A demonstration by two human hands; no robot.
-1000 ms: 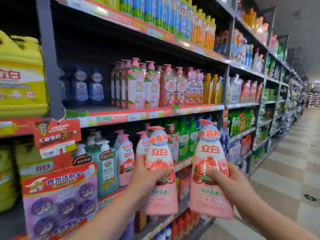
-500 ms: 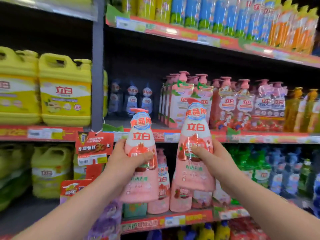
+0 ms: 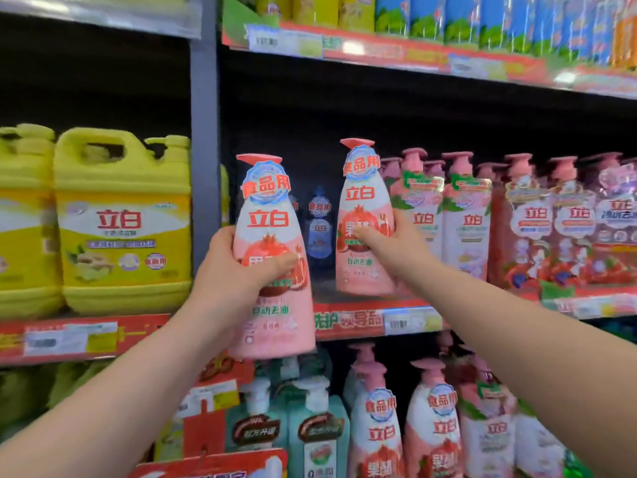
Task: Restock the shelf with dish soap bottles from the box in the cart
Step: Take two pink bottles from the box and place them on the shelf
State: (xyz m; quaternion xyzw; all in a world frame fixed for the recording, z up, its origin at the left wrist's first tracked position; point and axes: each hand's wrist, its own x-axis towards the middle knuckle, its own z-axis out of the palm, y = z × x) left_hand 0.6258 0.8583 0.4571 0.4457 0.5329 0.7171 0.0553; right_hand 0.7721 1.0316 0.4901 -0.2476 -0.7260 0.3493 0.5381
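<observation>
In the head view, the right grip (image 3: 391,238) is curling round the right bottle (image 3: 360,196), holding it upright at the shelf (image 3: 372,320) front beside the pink row (image 3: 467,222), while the left grip (image 3: 234,270) is clasping the left bottle (image 3: 269,219), also upright but nearer and lower, its base hanging below the shelf lip.

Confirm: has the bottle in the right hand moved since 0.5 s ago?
Yes. The right-hand bottle rose and went in: its base now sits above the red price rail; before, it hung below that rail.
</observation>
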